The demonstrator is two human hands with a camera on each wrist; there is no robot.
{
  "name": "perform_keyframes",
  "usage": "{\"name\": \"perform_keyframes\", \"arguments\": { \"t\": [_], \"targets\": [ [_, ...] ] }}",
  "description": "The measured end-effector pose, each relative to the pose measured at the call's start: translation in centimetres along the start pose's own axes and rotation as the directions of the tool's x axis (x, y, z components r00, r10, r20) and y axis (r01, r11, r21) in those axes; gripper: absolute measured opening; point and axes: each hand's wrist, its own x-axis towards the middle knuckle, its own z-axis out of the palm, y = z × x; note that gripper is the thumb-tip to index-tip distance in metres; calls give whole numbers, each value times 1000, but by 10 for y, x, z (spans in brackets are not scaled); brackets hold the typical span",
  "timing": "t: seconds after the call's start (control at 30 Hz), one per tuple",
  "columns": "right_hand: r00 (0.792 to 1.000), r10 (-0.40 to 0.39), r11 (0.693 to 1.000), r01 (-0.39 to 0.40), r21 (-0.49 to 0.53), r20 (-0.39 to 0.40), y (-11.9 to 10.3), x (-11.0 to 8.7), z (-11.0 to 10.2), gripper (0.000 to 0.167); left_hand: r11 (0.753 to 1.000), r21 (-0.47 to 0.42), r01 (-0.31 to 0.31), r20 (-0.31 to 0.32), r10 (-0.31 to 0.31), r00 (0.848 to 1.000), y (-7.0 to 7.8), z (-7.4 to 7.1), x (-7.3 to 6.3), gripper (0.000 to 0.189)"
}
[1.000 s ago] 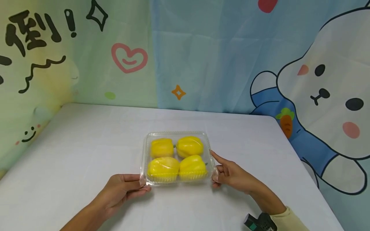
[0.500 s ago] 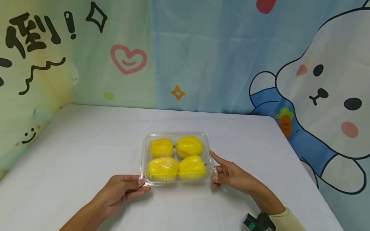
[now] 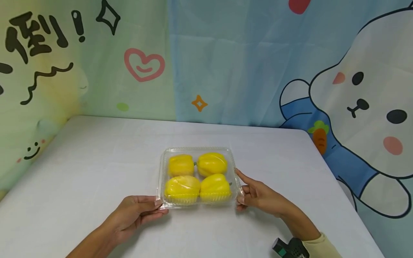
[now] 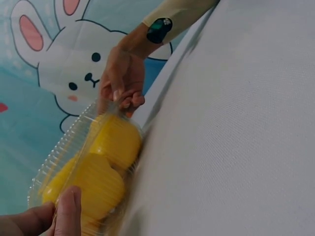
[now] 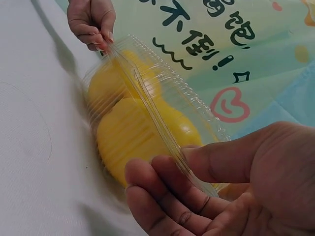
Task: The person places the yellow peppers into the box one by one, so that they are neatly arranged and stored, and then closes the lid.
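A clear plastic clamshell container (image 3: 197, 151) with its lid down is held between both hands over the white table. Inside lie several yellow bell peppers (image 3: 182, 186), arranged two by two. My left hand (image 3: 135, 215) pinches the near left corner, thumb on top and fingers beneath. At the right side, my right hand (image 3: 261, 197) grips the rim with the thumb near the front corner and the index finger stretched along the edge. The right wrist view shows the thumb and fingers pinching the rim (image 5: 162, 125) where lid and base meet.
The white-covered table (image 3: 96, 161) reaches back to a printed cloth backdrop (image 3: 226, 71) with a cartoon rabbit and a heart. A black wrist camera (image 3: 290, 248) sits on the right forearm by the cream sleeve (image 3: 322, 245).
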Motion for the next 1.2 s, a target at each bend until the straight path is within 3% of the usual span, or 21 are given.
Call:
{"name": "perform_keyframes", "arguments": {
  "t": [0.83,1.03,1.2],
  "targets": [
    [1000,-11,1000,11,-18,-3,7,-1,-3,84,998,54,-29,30,27,999,2,-4,4,40],
    [999,-25,988,20,-151,-33,6,-6,-8,68,997,80,-23,21,21,1000,3,-8,6,36],
    [995,-73,964,51,-263,-75,-3,-13,-16,53,985,162,-51,-14,54,998,4,-13,7,34]
  ]
}}
